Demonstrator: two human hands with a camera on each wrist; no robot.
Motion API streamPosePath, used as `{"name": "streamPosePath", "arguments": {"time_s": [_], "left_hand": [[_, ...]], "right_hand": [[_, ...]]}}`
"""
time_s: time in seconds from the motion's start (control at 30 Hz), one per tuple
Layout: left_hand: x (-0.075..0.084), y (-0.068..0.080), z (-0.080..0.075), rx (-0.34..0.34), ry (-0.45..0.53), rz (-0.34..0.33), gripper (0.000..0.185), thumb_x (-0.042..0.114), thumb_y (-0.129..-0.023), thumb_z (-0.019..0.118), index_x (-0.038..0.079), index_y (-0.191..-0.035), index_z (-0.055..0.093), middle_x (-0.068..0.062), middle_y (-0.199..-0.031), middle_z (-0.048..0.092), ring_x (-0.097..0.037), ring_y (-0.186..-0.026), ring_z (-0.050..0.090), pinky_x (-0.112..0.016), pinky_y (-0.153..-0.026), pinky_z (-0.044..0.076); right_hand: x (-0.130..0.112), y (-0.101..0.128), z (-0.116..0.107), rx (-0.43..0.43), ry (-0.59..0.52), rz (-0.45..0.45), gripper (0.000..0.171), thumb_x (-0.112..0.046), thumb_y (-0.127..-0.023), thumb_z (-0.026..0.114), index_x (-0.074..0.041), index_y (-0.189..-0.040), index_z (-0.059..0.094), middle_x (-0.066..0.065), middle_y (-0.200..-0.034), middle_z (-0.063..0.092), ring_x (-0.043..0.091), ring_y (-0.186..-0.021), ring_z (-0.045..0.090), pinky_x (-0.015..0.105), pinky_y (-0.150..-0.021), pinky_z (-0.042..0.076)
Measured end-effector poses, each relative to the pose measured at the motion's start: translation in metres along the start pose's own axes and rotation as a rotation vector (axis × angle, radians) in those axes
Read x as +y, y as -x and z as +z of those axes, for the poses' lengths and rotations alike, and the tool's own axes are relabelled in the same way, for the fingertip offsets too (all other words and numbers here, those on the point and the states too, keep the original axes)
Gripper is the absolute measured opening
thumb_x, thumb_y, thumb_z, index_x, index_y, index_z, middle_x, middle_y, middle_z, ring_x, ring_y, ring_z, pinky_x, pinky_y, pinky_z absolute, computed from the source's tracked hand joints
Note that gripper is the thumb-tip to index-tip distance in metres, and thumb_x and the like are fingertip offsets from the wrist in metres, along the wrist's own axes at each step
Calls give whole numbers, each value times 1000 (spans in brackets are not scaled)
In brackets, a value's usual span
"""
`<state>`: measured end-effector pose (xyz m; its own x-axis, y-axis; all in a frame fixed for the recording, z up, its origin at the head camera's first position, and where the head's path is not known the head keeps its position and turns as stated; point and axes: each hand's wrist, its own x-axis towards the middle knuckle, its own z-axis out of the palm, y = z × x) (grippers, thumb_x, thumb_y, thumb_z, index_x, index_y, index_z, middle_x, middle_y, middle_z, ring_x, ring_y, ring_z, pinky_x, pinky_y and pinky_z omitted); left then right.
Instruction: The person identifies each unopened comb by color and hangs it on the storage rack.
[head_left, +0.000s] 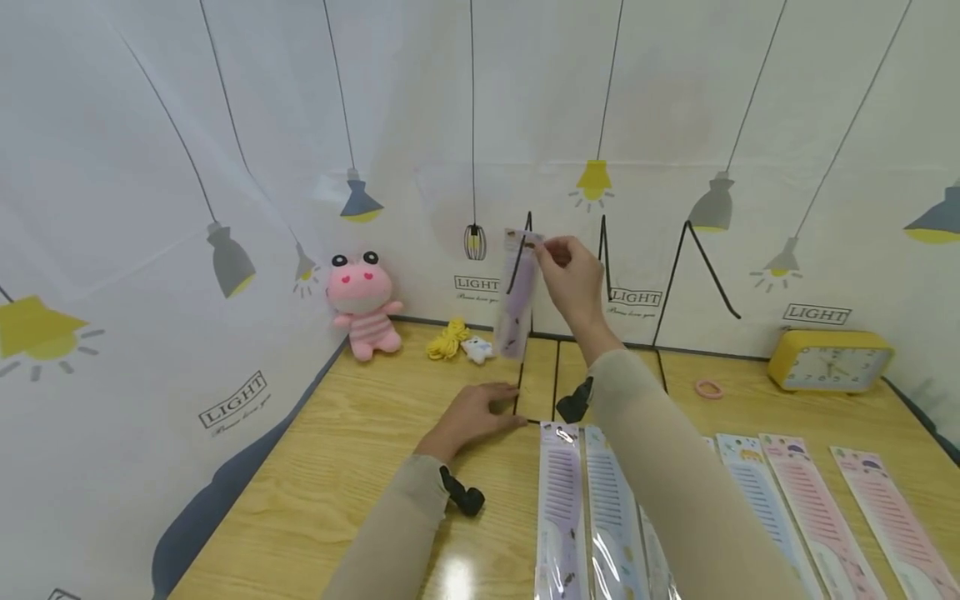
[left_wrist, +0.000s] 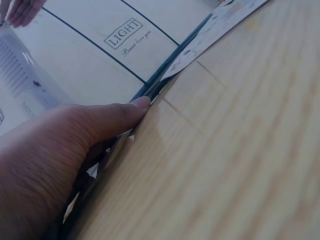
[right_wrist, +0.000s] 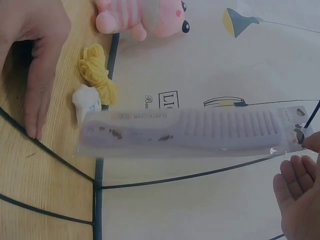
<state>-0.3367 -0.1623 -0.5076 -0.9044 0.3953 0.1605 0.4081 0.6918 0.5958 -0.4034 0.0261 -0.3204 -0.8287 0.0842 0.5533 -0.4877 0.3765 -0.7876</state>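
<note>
A purple comb in a clear packet (head_left: 517, 300) (right_wrist: 200, 132) hangs upright at the top of a black wire rack (head_left: 556, 383) (right_wrist: 175, 177). My right hand (head_left: 546, 250) (right_wrist: 306, 152) pinches the packet's top edge beside the rack's upper wire. Flat on the wooden table lies my left hand (head_left: 506, 408) (left_wrist: 75, 145) (right_wrist: 35, 60), its straight fingers pressing on the rack's base wire. The left wrist view shows the thumb lying along that wire.
Several packaged combs lie in a row on the table's near side (head_left: 561, 508) (head_left: 817, 508). By the back wall sit a pink plush (head_left: 363, 312), yellow cord (head_left: 447, 339) and a small white toy (head_left: 477, 348). A yellow clock (head_left: 828, 360) and pink hair tie (head_left: 708, 388) are at the right.
</note>
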Motion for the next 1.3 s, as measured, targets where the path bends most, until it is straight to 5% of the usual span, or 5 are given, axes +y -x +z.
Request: {"name": "streamPosePath", "arguments": {"time_s": [0.3,0.57,0.77,0.93,1.3], "left_hand": [[1,1,1,0,3,-10,63,55,-88,72,22,-141,61,3,-147,55,-22,-139,47,-42,-116,35],[4,2,1,-1,10,-15,64,55,-88,72,21,-141,61,2,-147,54,-22,-139,46,-43,-116,35],[1,0,2,4,-8,-11,66,58,-88,71,22,-142,60,3,-148,54,-23,-139,46,-44,-116,35],[-1,1,4,12,-9,-10,65,58,-88,71,22,-141,61,3,-147,55,-22,-138,47,-43,-116,35],[3,0,1,4,-26,-21,66,57,-88,71,22,-142,60,1,-148,54,-22,-139,46,-42,-117,35]], "right_hand": [[10,19,-15,-80,-57,52,40,-40,-92,72,-5,-111,67,9,-103,69,20,-94,64,35,-85,55],[17,44,-36,-108,79,30,51,-56,-87,72,-9,-106,69,5,-99,73,21,-92,69,40,-86,56],[19,66,-52,-158,57,32,50,-57,-87,72,-11,-106,69,4,-100,72,19,-91,70,38,-84,56],[28,94,-65,-268,65,53,43,-53,-91,70,-14,-111,67,1,-106,70,18,-99,67,40,-89,56],[85,160,-81,-648,146,-97,31,-28,-97,70,-5,-118,68,5,-113,71,27,-106,66,48,-93,55]]}}
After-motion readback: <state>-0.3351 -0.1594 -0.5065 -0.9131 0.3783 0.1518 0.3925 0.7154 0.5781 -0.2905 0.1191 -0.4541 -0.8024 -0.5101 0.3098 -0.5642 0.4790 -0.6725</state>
